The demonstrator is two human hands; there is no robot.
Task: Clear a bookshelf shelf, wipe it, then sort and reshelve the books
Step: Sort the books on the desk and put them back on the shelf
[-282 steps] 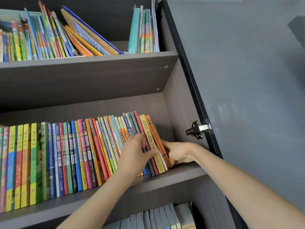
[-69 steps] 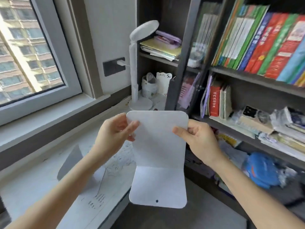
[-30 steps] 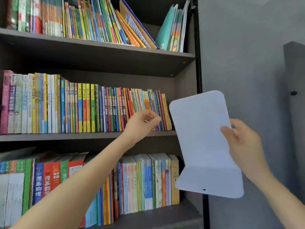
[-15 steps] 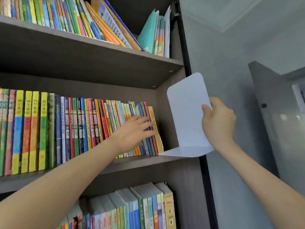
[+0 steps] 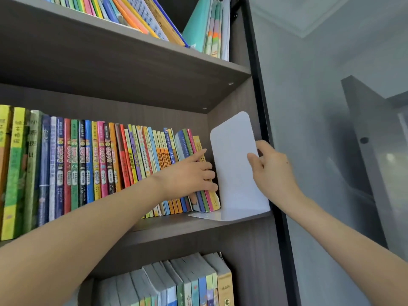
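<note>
Both arms bare, raised, reaching forward. Left forearm [image 5: 99, 221] comes in from lower left. Left hand [image 5: 189, 173] shows its back to me, index finger straight, other fingers bent round the end books [image 5: 212, 200]. Right forearm [image 5: 342, 239] rises from lower right. Right hand [image 5: 271, 171] pinches the bookend [image 5: 231, 155], thumb on its near face, fingers behind. I read the hands as near, not touching.

Likely a home study: dark bookcase [image 5: 132, 69] packed with colourful books [image 5: 99, 164].
</note>
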